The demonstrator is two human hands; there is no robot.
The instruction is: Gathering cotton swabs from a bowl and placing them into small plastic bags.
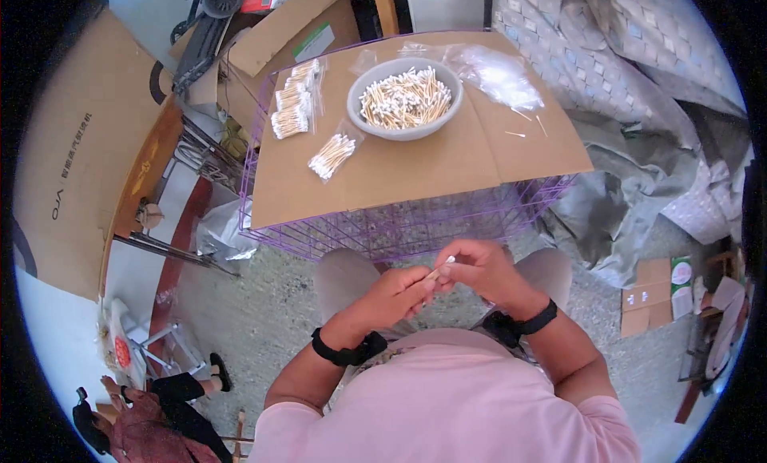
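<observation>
Close in front of my body, above my lap, my two hands meet around a few cotton swabs [450, 260], whose white tips show at the fingers. My left hand [395, 294] is closed on the lower part of them. The fingers of my right hand [483, 270] pinch them near the white tips. How many swabs are between the fingers cannot be told. Beyond my hands, a grey bowl [355, 115] full of loose cotton swabs [406, 97] stands on a cardboard sheet [447, 171]. Left of the bowl lie a small clear bag of swabs [332, 155] and several filled bags [293, 111].
The cardboard rests on a purple wire cage [375, 231]. Thin clear bags [499, 73] and a few stray swabs [515, 134] lie at its right. Cardboard boxes [300, 23] stand behind, grey sheeting [631, 191] to the right. Another person [152, 423] is at lower left.
</observation>
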